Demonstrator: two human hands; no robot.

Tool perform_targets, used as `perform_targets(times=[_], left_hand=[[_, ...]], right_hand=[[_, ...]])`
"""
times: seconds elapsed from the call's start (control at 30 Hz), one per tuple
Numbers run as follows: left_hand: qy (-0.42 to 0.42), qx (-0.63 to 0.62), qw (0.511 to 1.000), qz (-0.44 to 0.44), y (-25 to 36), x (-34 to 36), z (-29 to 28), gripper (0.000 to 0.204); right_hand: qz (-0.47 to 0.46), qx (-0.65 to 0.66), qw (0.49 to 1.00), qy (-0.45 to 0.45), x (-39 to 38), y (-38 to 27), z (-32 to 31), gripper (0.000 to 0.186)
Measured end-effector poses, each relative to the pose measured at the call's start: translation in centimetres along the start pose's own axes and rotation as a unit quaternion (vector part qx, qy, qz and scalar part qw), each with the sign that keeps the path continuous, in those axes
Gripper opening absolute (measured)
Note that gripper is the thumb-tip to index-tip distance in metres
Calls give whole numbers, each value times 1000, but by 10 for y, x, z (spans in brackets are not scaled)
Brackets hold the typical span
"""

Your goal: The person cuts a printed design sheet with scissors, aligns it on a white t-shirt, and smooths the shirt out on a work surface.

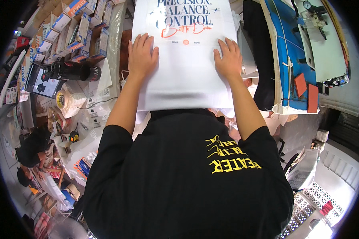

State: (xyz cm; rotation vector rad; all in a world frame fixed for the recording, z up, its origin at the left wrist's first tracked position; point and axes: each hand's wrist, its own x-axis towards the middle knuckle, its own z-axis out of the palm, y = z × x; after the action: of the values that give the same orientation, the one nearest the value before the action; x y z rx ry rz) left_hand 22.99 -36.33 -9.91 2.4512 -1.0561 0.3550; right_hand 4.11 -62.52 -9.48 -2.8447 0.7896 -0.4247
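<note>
A white cloth, seemingly a T-shirt (183, 75), lies spread over a flat support in front of me. Dark blue and orange lettering (186, 30) sits on its far part, inside the faint outline of what looks like a clear film. My left hand (143, 55) rests on the cloth's left edge, palm down with fingers stretched forward. Opposite it, my right hand (229, 57) lies flat on the right edge, fingers slightly apart. Neither hand grips anything. The cloth's near edge hangs close to my body.
At left stand many small cardboard boxes (79, 32), a dark tablet-like screen (42, 81), a black cylinder (89, 73) and a tape roll (61, 99). A blue-topped machine (289, 59) with a gauge stands at right. Another person (32, 149) is at lower left, near a fan (68, 227).
</note>
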Motion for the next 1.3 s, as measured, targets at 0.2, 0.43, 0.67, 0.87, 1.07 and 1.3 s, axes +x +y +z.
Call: perform_targets(times=[0.2, 0.43, 0.67, 0.87, 1.07, 1.3], left_hand=[[-3, 17, 1000, -3, 1, 1, -2, 40], [12, 14, 1000, 6, -4, 0, 4, 39], [18, 21, 999, 17, -5, 4, 5, 41], [10, 4, 1000, 24, -3, 5, 6, 45], [-23, 5, 1000, 16, -9, 10, 6, 42], [-66, -15, 998, -16, -2, 19, -1, 42]], right_hand=[[8, -10, 1000, 0, 2, -1, 1, 49], [6, -16, 1000, 6, 0, 2, 9, 49], [-12, -16, 1000, 16, 2, 9, 12, 48], [-17, -7, 1000, 18, 4, 7, 13, 47], [-23, 20, 999, 10, 9, 1, 6, 44], [-25, 33, 999, -5, 15, -1, 3, 45]])
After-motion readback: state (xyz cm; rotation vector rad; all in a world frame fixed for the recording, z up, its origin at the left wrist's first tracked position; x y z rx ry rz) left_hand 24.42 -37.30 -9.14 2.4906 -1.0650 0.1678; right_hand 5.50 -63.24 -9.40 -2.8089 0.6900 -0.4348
